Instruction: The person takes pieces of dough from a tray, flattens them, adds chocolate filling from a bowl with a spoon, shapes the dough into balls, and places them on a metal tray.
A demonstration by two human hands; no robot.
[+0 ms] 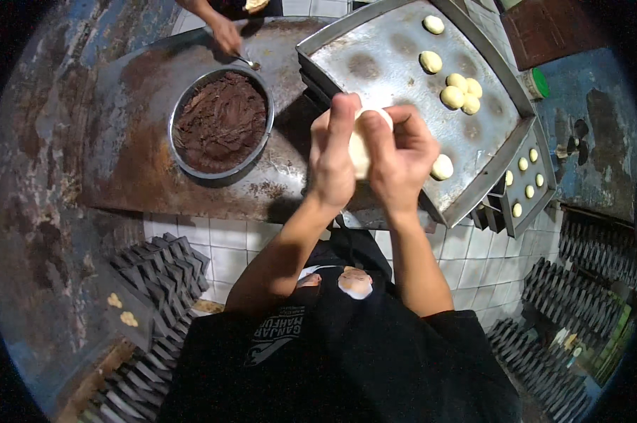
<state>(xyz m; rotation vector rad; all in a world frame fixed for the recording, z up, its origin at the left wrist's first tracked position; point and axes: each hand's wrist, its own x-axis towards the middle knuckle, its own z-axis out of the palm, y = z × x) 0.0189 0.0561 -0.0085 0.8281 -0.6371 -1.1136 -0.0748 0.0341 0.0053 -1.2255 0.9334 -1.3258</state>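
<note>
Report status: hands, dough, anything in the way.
Left hand and right hand gripping pale dough. Dough partly hidden. Nothing visibly blocking; metal tray right, bowl of brown paste left.

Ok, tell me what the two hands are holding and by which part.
A pale piece of dough, held by its sides between the left hand and right hand; its far side is hidden.

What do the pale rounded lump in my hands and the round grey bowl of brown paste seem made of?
Pale rounded lump: probably dough, given its smooth, creamy surface.
Round grey bowl: likely smooth metal, judging by its thin, shiny rim; alloy unclear.
</note>
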